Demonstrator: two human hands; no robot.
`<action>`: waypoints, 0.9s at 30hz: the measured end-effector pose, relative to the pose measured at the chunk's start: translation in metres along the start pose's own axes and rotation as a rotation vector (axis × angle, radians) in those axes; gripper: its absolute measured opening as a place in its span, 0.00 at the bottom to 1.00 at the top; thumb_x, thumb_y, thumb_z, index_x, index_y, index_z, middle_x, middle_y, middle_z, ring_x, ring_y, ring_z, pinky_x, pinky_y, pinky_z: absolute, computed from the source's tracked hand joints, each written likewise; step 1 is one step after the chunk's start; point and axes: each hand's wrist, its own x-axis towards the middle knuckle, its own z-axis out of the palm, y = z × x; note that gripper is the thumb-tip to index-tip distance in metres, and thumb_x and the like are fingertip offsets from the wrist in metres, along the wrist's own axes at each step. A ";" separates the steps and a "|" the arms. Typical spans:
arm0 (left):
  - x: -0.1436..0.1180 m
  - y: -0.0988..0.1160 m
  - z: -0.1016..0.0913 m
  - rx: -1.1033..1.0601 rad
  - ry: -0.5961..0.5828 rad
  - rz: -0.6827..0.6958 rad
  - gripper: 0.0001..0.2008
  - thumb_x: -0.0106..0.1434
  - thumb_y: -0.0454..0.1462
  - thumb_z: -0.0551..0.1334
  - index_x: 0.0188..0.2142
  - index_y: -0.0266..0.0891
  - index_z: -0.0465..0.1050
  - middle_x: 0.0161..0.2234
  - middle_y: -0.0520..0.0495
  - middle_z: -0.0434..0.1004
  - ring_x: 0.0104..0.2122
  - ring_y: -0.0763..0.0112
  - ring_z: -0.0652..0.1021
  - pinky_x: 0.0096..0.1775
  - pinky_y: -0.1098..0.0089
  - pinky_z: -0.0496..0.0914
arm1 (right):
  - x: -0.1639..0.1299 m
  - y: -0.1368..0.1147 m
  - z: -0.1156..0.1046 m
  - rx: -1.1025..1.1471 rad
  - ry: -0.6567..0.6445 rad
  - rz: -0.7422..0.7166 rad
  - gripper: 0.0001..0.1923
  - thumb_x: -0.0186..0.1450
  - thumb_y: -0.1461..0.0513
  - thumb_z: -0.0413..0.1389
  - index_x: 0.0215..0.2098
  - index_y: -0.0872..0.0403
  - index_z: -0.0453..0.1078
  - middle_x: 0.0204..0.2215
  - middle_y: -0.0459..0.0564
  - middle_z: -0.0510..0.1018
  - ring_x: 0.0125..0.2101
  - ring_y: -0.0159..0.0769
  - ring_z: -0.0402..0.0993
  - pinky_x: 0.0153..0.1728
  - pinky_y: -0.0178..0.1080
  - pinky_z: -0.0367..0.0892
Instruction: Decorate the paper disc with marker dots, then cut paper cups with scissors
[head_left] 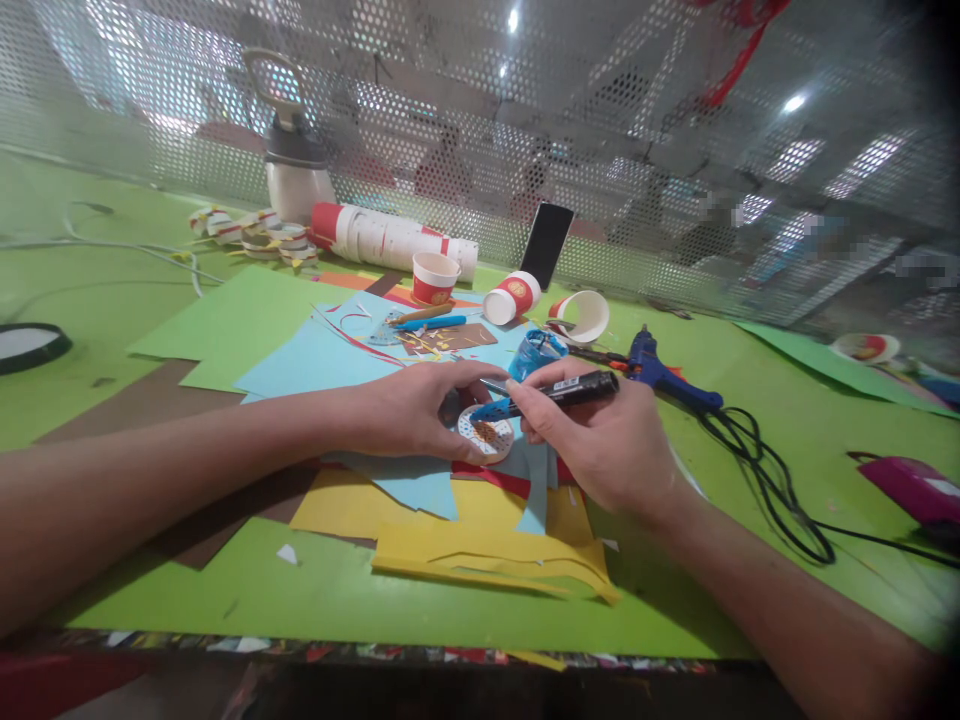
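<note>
My left hand is closed around the edge of a small round white piece with dark blue dots and a brown-orange middle. My right hand grips a black marker pen, slanted down to the left. At the pen's lower end, a blue part lies over the round piece; whether it touches is unclear. Just behind my fingers stands a blue, shiny, cup-like thing. Light blue paper and yellow paper lie beneath my hands.
Paper cups, a stack of cups, a phone and a bottle stand along the perforated screen. To the right lie a blue glue gun, its black cable and a magenta object. Green sheets are at left.
</note>
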 end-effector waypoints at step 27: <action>0.001 0.000 -0.001 0.013 -0.007 0.003 0.40 0.52 0.43 0.71 0.62 0.40 0.60 0.46 0.44 0.76 0.41 0.63 0.75 0.42 0.67 0.69 | 0.001 -0.004 0.001 0.000 0.006 0.056 0.09 0.60 0.58 0.61 0.25 0.52 0.70 0.16 0.45 0.74 0.17 0.34 0.71 0.19 0.36 0.67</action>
